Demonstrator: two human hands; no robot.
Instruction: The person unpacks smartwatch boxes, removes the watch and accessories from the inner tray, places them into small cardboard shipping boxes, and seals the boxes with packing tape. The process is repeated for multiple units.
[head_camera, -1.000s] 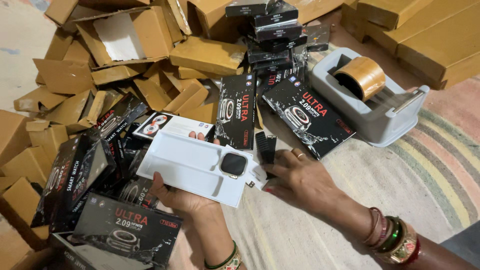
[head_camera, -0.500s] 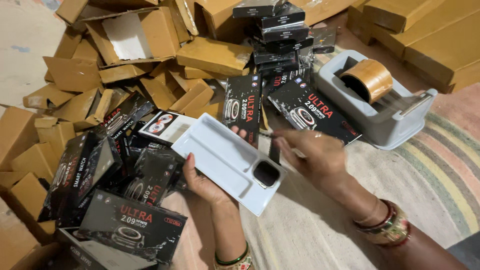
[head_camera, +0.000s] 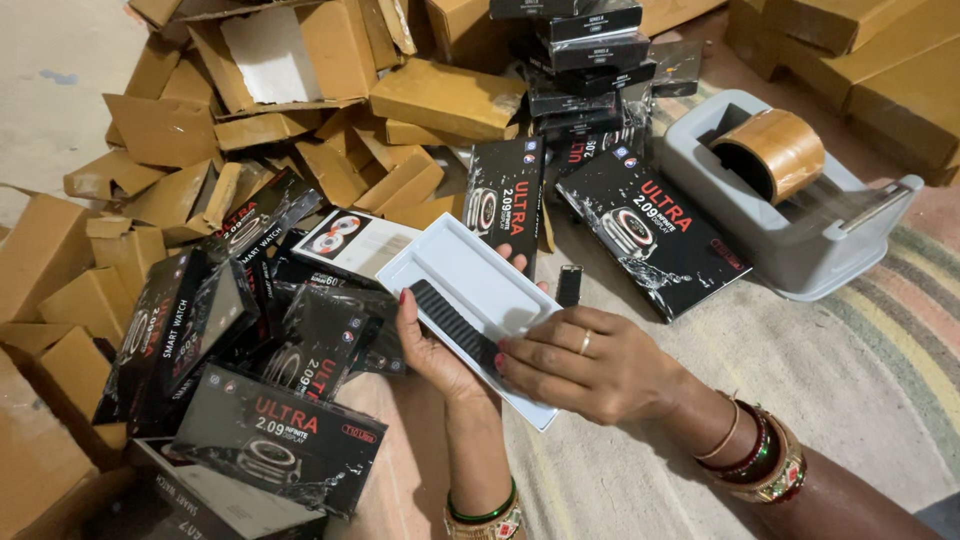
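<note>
From my feed, the left hand (head_camera: 440, 345) was cupped under a white tray (head_camera: 470, 290), gripping it, with a black strap (head_camera: 452, 322) lying inside. The right hand (head_camera: 590, 365) curled over the tray's near edge, fingertips pressing the strap. Black glossy boxes (head_camera: 270, 430) sat piled left, brown cartons (head_camera: 445, 95) behind, and a grey tape dispenser (head_camera: 800, 230) right.

The tray (head_camera: 470, 290) sits mid-floor, the strap (head_camera: 452, 325) lying in it. Left of the tray lie heaped watch boxes (head_camera: 265, 430); behind it, cardboard cartons (head_camera: 445, 95); to its right, the tape dispenser (head_camera: 800, 215) on the rug (head_camera: 850, 400).
</note>
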